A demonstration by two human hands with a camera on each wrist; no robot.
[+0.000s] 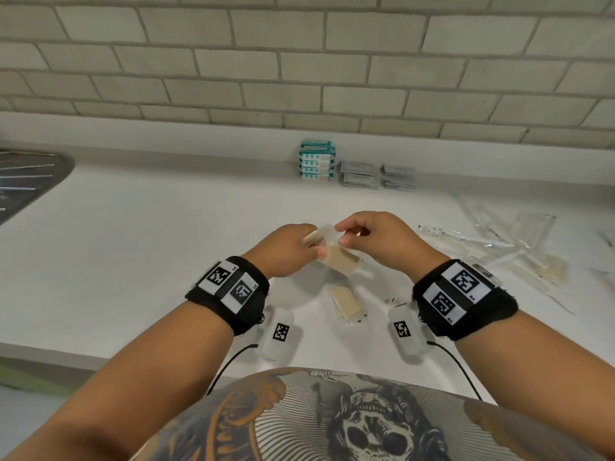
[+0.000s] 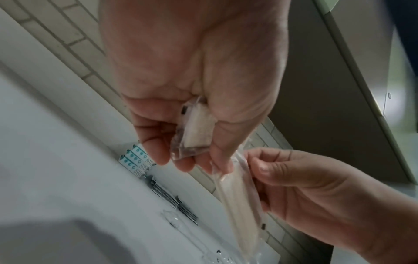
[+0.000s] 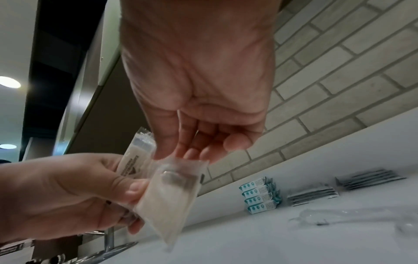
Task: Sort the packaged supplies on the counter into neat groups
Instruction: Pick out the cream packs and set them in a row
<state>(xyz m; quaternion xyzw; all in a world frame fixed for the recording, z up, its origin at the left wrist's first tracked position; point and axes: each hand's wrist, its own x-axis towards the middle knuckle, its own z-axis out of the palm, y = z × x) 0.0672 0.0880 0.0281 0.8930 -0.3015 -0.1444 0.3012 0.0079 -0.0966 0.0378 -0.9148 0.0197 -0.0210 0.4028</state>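
Both hands hover over the middle of the white counter [image 1: 166, 247]. My left hand [image 1: 312, 244] grips a clear packet with beige contents [image 2: 196, 132] between thumb and fingers. A second beige packet [image 3: 172, 196] hangs in front of it, its top edge pinched by my right hand [image 1: 342, 234]; the left thumb [image 3: 135, 189] also presses on it. Directly below, a small stack of the same beige packets [image 1: 346, 302] lies on the counter.
Against the brick wall stand a stack of teal packets [image 1: 316, 161] and two stacks of grey sachets [image 1: 359, 176] [image 1: 397, 177]. A loose pile of clear-wrapped items [image 1: 515, 241] spreads at the right. A steel sink [image 1: 26, 181] lies far left.
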